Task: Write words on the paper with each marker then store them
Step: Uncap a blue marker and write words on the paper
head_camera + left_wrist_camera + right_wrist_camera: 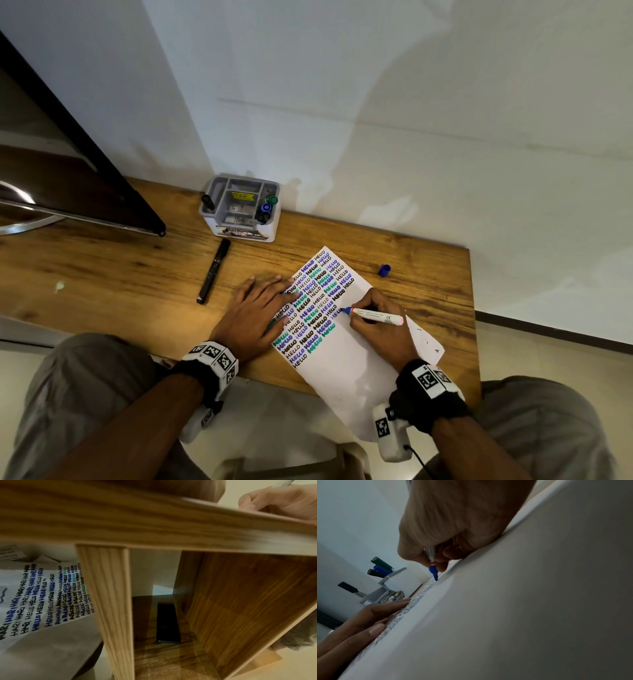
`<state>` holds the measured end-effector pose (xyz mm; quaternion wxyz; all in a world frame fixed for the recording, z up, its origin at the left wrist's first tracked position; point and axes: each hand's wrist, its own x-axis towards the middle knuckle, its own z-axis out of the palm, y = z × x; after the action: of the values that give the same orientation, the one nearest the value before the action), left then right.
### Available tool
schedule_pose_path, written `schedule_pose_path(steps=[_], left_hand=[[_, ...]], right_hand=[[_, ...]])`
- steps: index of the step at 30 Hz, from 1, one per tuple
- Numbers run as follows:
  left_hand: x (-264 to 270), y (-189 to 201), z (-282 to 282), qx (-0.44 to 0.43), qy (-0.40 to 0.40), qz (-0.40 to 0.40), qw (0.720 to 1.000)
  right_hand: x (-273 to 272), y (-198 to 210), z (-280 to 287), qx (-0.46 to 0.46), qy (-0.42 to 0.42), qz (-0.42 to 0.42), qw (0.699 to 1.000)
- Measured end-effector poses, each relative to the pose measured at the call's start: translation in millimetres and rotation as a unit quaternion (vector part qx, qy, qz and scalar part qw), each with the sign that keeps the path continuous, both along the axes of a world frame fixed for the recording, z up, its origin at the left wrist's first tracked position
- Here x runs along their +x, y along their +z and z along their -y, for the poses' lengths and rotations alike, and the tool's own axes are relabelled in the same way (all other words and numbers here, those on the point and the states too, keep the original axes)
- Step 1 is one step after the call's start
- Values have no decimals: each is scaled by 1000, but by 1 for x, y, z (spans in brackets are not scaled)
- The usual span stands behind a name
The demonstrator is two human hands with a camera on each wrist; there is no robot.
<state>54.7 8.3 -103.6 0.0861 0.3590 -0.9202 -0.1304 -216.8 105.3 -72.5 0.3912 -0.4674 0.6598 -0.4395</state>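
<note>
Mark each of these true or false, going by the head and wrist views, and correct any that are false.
1. The right hand grips a blue-tipped marker with its tip on the paper. True.
2. The left hand holds the black marker. False: it presses flat on the paper; that marker lies alone on the table.
3. The blue cap lies on the table beyond the paper. True.
4. The organizer holds no markers. False: several stand in it.
</note>
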Motion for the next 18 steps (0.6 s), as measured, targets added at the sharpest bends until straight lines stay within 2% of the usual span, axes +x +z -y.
schedule_pose_path(steps=[9,12,15,17,18], left_hand=[[-1,1,-1,-5,0,-10,1000],[0,1,-1,-4,0,-13,1000],[0,0,0,-7,0,-12,1000],[0,-1,0,-7,0,-10,1000],[0,-2,0,-8,0,-9,1000]], right_hand=[[-1,2,1,9,-2,11,1000],[-8,4,3,12,-47,82,995],[-20,16,7,-30,-95,132,986],[-30,27,12,-60,-121,135,982],[-36,31,13,-78,-138,109,981]])
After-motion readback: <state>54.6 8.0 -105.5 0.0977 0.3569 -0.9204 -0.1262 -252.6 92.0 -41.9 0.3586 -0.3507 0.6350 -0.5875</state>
